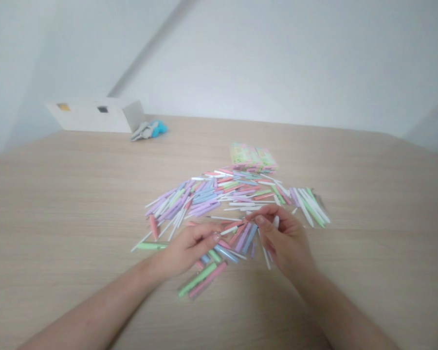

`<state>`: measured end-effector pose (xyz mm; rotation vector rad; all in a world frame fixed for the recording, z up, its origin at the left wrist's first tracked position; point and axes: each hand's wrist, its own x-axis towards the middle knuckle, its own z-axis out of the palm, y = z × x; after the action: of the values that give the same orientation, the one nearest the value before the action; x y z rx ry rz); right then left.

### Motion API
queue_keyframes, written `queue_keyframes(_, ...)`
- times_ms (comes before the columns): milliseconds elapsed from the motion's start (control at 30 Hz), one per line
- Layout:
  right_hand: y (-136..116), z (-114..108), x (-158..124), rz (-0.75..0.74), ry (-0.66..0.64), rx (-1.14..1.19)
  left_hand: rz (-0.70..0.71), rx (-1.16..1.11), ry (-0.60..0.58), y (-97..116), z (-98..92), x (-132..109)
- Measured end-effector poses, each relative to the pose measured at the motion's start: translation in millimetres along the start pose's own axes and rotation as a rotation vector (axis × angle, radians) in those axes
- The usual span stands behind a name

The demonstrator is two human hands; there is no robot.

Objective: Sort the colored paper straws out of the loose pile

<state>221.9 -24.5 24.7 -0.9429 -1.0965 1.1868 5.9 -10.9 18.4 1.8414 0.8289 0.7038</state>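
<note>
A scattered heap of pastel pen barrels, caps and thin white refills (219, 197) lies on the wooden table (58, 204). My left hand (190, 248) hovers over the near part of the heap, fingers curled and pinching a pink pen piece with a white refill end (233, 228). My right hand (282, 238) is closed round a white pen part (276, 221), its fingertips meeting the other end of the pink piece. Both hands work the same pen between them. Green and pink barrels (200, 278) lie just below my left hand.
A stack of pastel packets (252, 158) stands behind the heap. A white cardboard box (95, 114) sits at the far left, with a grey and blue object (149, 130) beside it. A white wall rises behind the table.
</note>
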Motion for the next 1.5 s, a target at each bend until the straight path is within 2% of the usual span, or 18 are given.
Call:
queue_keyframes(433, -5.4, 3.7, -5.3, -0.072, -0.004, -0.217, 0.014, 0.041, -0.023, -0.9, -0.4, -0.6)
queue_keyframes(633, -3.2, 0.0, -4.1, -0.069, -0.020, -0.205, 0.027, 0.046, -0.010, -0.9, 0.0, -1.1)
queue_keyframes(1133, -7.2, 3.4, -6.1, -0.071, -0.043, -0.423, 0.026, 0.091, -0.017, 3.3, -0.8, -1.6)
queue_keyframes(1367, -2.1, 3.6, -5.2, -0.048, -0.110, -0.511, 0.033, 0.089, -0.038, 3.2, 0.5, -2.0)
queue_keyframes(1500, 2.4, 2.5, -3.8, -0.043, -0.104, -0.497, 0.048, 0.107, -0.045, 0.3, 2.8, -2.0)
